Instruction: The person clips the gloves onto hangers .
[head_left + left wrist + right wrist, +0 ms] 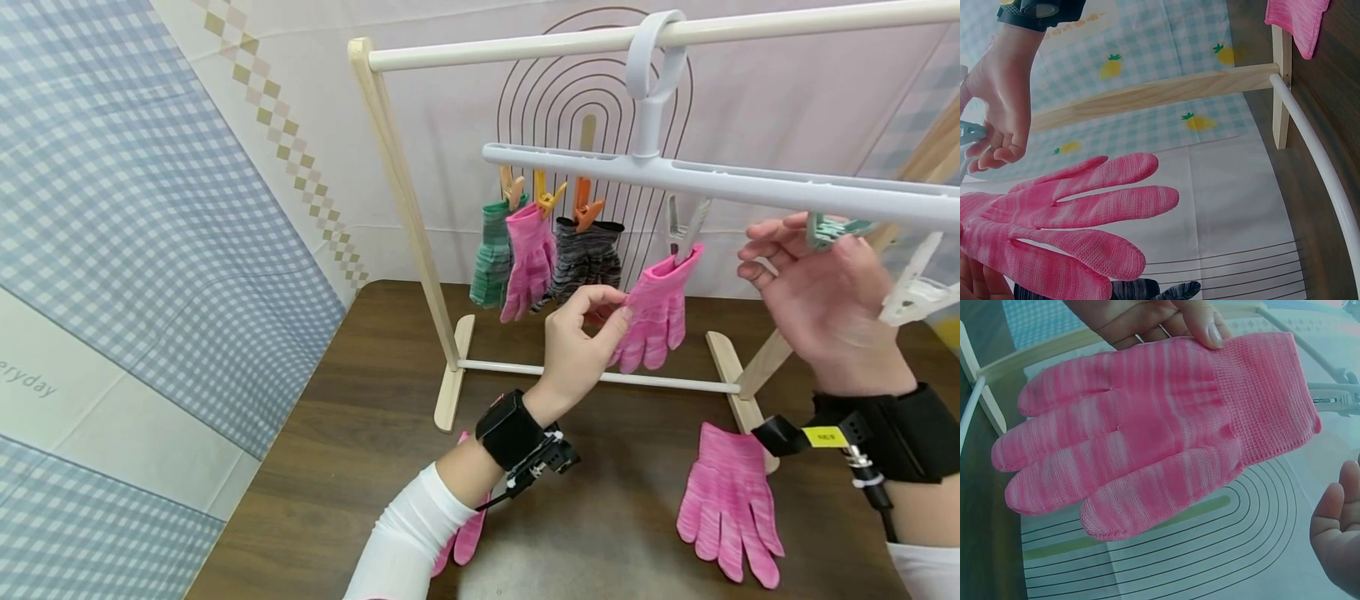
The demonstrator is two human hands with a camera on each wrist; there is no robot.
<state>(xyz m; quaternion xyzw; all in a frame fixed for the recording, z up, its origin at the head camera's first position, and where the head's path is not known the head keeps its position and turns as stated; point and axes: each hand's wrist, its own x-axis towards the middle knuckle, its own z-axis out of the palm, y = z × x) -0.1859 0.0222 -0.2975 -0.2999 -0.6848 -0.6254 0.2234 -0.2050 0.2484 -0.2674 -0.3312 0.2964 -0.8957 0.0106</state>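
I watched the two hands well apart from each other: the left hand (581, 346) pinched the side edge of a pink glove (656, 308) near its cuff, while the right hand (832, 304) was raised with its fingers loosely bent beside a green clip (825, 233); I could not tell whether it touched that clip. The glove hung between the hands, its cuff in a pale clip (701, 223) under the white hanger (720, 179). Beyond the left hand, I saw a green glove (491, 258), a second pink glove (531, 258) and a dark glove (592, 250) hanging from clips. Below the right hand, another pink glove (727, 500) lay on the tabletop (322, 500), and one more pink glove (468, 537) showed partly behind the left forearm.
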